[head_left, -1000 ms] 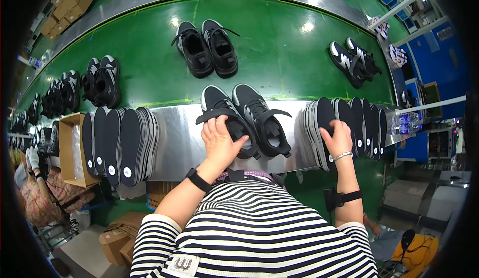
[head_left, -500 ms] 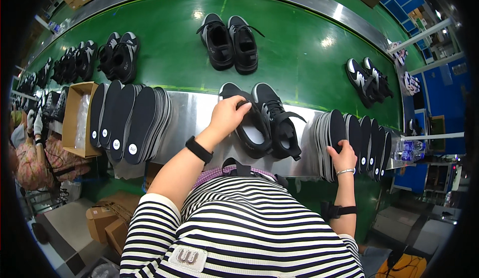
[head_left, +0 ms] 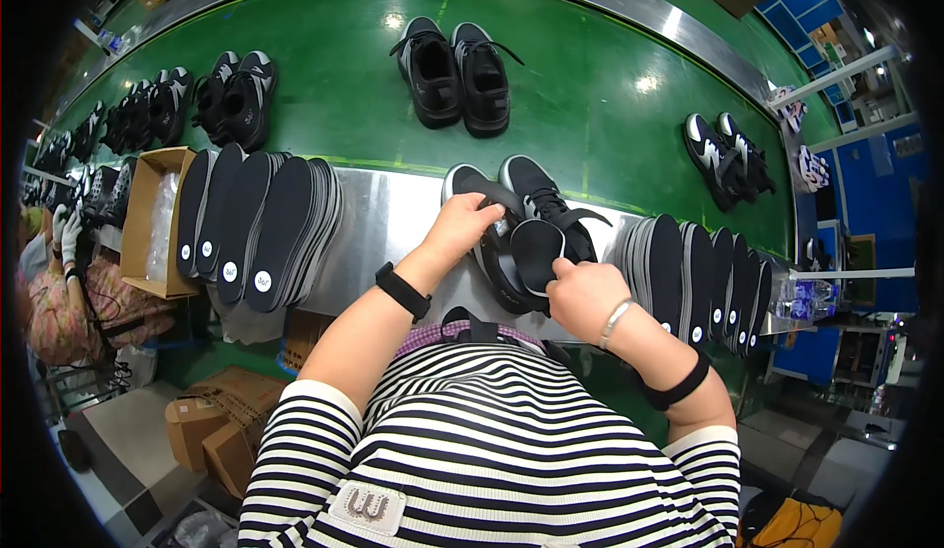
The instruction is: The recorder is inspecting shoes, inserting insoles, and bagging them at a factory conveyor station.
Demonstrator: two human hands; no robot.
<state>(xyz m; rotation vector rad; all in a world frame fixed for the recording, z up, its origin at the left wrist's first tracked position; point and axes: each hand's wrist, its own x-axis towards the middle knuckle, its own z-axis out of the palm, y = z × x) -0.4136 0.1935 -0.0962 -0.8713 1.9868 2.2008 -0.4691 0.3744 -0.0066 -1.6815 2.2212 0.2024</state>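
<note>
A pair of black sneakers with grey toes stands before me on the metal ledge, toes pointing away. My left hand (head_left: 466, 222) is closed on the left sneaker (head_left: 499, 275), pinching the tongue or strap by its opening. Bent in my right hand (head_left: 588, 298) is a black insole (head_left: 536, 253), gripped near its end. The insole hangs over the left sneaker's opening, its front part toward the shoe; whether it touches the lining I cannot tell. Beside it stands the right sneaker (head_left: 536, 186), its strap sticking out to the right.
Stacks of black insoles lie on the ledge, left (head_left: 280, 224) and right (head_left: 661, 263). A cardboard box (head_left: 180, 290) stands at the left end. On the green surface (head_left: 590, 86) are another sneaker pair (head_left: 433, 81) ahead and more at both sides. A person's gloved hand (head_left: 69, 233) shows far left.
My right hand has come left from the right-hand stack, bringing an insole to the left sneaker. My left hand still holds that sneaker, its tongue or strap now lifted.
</note>
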